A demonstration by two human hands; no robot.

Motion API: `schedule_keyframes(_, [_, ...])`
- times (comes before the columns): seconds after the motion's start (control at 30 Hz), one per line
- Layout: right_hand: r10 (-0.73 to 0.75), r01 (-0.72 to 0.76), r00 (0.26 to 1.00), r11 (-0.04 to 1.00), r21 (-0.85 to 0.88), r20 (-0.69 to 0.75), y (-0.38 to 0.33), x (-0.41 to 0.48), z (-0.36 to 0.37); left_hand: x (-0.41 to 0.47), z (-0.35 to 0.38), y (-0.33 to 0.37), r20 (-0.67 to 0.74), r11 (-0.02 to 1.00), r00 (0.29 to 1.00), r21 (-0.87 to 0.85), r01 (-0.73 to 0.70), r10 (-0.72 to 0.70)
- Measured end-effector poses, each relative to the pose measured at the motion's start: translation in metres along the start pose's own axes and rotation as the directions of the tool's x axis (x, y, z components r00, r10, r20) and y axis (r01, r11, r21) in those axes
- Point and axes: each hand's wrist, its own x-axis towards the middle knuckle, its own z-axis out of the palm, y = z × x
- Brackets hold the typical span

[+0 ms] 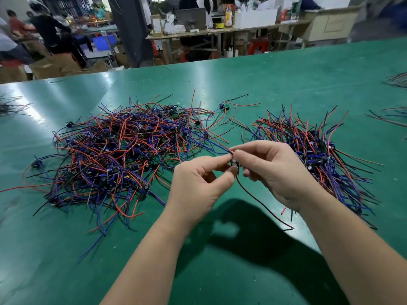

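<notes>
Above the green table [286, 69], my left hand [198, 183] and my right hand [273, 170] meet and pinch one small wired component [234, 164] between thumbs and fingertips. A blue wire runs from it up to the left, and a red and a black wire [259, 202] hang down to the right. The component itself is mostly hidden by my fingers. A big tangled heap of red, blue and black wired parts [116, 155] lies to the left. A second, tidier heap [315, 155] lies to the right behind my right hand.
Loose single parts lie near the heaps, one at the back [224, 106] and one at the left [37, 164]. More wire bundles show at the table's right edge [394, 115] and left edge [11, 105]. People and cluttered benches [220, 29] stand beyond the table.
</notes>
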Motion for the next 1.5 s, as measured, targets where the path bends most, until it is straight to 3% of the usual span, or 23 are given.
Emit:
schedule_keyframes(0.2, [0.021, -0.020, 1.000, 0.998, -0.062, 0.011, 0.001, 0.001, -0.002, -0.003, 0.000, -0.001, 0.013, 0.967, 0.994, 0.232, -0.106, 0.106])
schedule_keyframes(0.3, [0.006, -0.005, 1.000, 0.994, -0.110, 0.004, 0.002, 0.001, -0.002, -0.005, 0.003, -0.001, -0.038, 0.974, 0.998, 0.223, -0.034, 0.043])
schedule_keyframes(0.43, [-0.011, 0.010, 0.999, 1.000, -0.026, -0.032, -0.001, 0.001, -0.004, -0.002, 0.002, -0.002, -0.070, 0.980, 0.997, 0.199, 0.002, 0.012])
schedule_keyframes(0.63, [-0.029, 0.031, 0.999, 0.997, 0.073, -0.028, -0.007, 0.001, -0.003, -0.001, 0.008, 0.007, 0.160, 0.977, 0.967, -0.049, 0.208, -0.198])
schedule_keyframes(0.77, [-0.006, 0.009, 1.000, 0.996, 0.084, -0.031, -0.007, 0.001, -0.003, -0.004, 0.012, 0.013, 0.191, 0.891, 0.933, -0.291, 0.349, -0.304])
schedule_keyframes(0.93, [0.010, -0.012, 0.997, 1.000, -0.021, -0.075, -0.002, 0.004, 0.002, -0.001, 0.011, 0.008, 0.114, 0.888, 0.932, -0.283, 0.363, -0.345])
schedule_keyframes(1.1, [-0.016, 0.008, 0.996, 0.997, -0.079, -0.093, -0.004, 0.002, 0.000, 0.001, 0.006, 0.007, 0.180, 0.855, 0.911, -0.318, 0.410, -0.370])
schedule_keyframes(1.33, [0.149, -0.080, 0.961, 0.956, 0.281, -0.234, -0.013, 0.009, -0.012, -0.001, 0.004, 0.010, 0.315, 0.794, 0.863, -0.355, 0.493, -0.395])
schedule_keyframes(1.5, [0.216, 0.051, 0.844, 0.879, 0.475, -0.491, -0.021, 0.013, -0.033, -0.002, 0.006, 0.007, 0.331, 0.840, 0.857, -0.247, 0.484, -0.396])
